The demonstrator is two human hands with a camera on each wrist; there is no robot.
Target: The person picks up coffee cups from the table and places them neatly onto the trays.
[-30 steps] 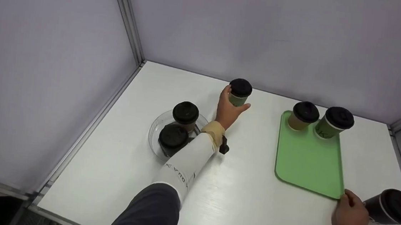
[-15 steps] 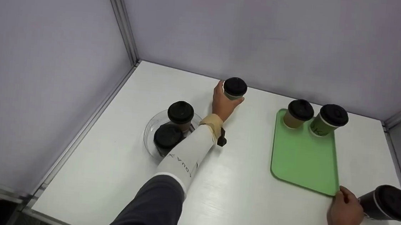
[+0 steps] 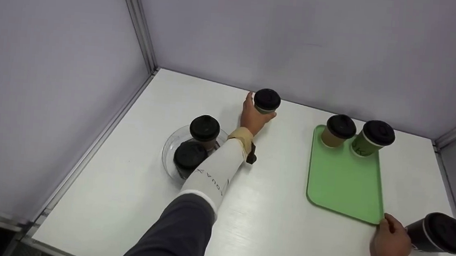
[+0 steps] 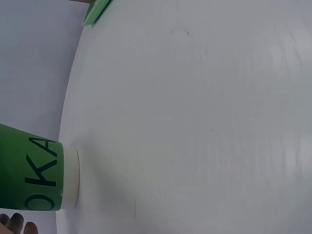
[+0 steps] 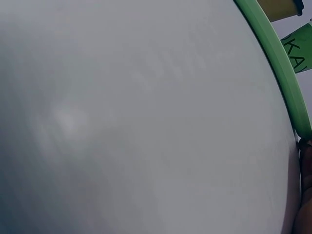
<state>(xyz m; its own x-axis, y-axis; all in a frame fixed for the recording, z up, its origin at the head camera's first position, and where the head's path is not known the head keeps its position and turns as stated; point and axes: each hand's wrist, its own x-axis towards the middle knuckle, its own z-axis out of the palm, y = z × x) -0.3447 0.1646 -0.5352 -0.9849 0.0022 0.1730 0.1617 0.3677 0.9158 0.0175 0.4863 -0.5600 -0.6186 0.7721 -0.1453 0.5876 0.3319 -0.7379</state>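
Observation:
My left hand (image 3: 254,116) is round a green paper cup (image 4: 29,170) with a black lid near the back edge of the table. In the head view its fingers pass on the left side and the thumb on the right; the cup's lower body is mostly hidden by the hand. Dark lettering shows on the cup in the left wrist view, with fingertips (image 4: 15,223) close beside it. With thumb and fingers, my right hand (image 3: 392,242) pinches the near right corner of a green tray (image 3: 345,186). A black lidded cup (image 3: 427,233) lies close beside that hand.
On the tray's far end stand a brown lidded cup (image 3: 335,136) and a green lidded cup (image 3: 367,143). Left of my forearm, a clear round dish (image 3: 167,160) bears two dark-lidded cups, partly covered by the sleeve. Grey walls (image 3: 300,40) bound the white table (image 3: 126,185).
My left hand has moved slightly forward and its thumb has drawn in closer to the green cup. The right hand stays at the tray corner; the view shifts a little.

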